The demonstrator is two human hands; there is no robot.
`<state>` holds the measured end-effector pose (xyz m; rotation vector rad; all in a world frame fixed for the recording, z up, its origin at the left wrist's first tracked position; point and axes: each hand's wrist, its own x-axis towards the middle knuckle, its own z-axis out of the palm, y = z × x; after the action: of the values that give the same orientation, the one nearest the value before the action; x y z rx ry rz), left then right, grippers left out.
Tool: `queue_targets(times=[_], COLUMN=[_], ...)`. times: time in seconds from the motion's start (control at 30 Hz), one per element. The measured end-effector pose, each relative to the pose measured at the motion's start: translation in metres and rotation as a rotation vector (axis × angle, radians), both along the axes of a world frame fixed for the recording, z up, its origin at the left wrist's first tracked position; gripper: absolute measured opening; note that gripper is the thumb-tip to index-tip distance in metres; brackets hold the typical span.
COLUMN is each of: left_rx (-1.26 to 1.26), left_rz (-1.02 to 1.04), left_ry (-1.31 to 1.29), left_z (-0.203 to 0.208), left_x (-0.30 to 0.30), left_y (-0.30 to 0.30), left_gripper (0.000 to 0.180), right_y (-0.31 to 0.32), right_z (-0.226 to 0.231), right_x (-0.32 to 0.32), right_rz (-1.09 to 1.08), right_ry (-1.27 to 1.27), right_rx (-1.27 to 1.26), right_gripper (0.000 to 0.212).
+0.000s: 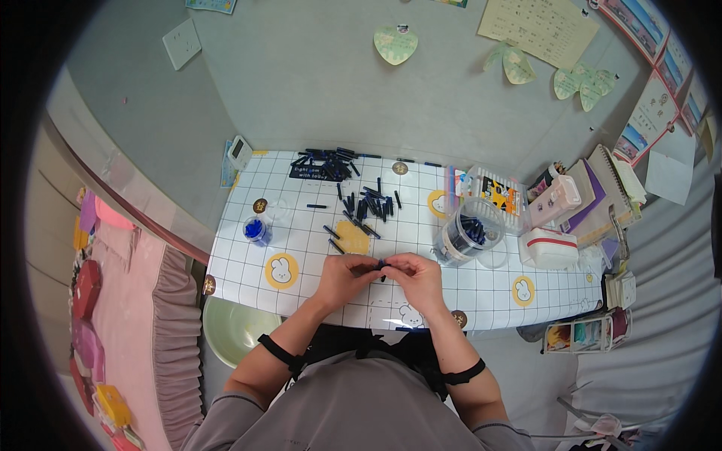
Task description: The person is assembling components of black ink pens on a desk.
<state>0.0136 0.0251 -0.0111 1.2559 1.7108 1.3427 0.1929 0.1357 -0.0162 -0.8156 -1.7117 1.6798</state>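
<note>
My left hand (342, 279) and my right hand (418, 283) meet near the front middle of the table. Both have fingertips pinched on a small dark blue tube (383, 265), which looks like a pen ink cartridge. Fingers cover most of it. Just beyond lie a few loose dark tubes (335, 246), and a scattered pile of similar tubes (370, 204) spreads farther back. To the left stands a small clear tub (257, 233) with bright blue pieces inside. At my right, a large clear plastic jar (447, 246) is tilted or lying, with many dark tubes in it.
Another heap of dark tubes (331, 161) lies at the table's back edge. A white pouch with a red zip (549, 249), a pink case (557, 201) and notebooks (602, 188) crowd the right side. A pale green basin (233, 331) sits below the left front edge.
</note>
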Motion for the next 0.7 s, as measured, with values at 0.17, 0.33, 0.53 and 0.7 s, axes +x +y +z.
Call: queue_targets(times=[0.17,0.33,0.53,0.7], left_rx=[-0.041,-0.044,-0.104,-0.061], left_rz=[-0.008,0.059,0.082,0.057], left_ry=[0.019,-0.125,-0.255,-0.26], left_z=[0.01,-0.001,-0.001,0.0], left_x=[0.001,-0.001,-0.009,-0.002], left_y=[0.001,0.003,0.004,0.003], left_gripper=[0.024,0.027,0.025,0.027], right_y=[0.001,0.005,0.001,-0.006], right_z=[0.001,0.002,-0.001,-0.012], right_x=[0.001,0.001,-0.003,-0.005], right_rz=[-0.006,0.005,-0.121,-0.083], right_ry=[0.002,0.033,0.37,0.181], right_rx=[-0.036,-0.064,-0.218,-0.07], right_gripper=[0.017,0.012,0.01,0.011])
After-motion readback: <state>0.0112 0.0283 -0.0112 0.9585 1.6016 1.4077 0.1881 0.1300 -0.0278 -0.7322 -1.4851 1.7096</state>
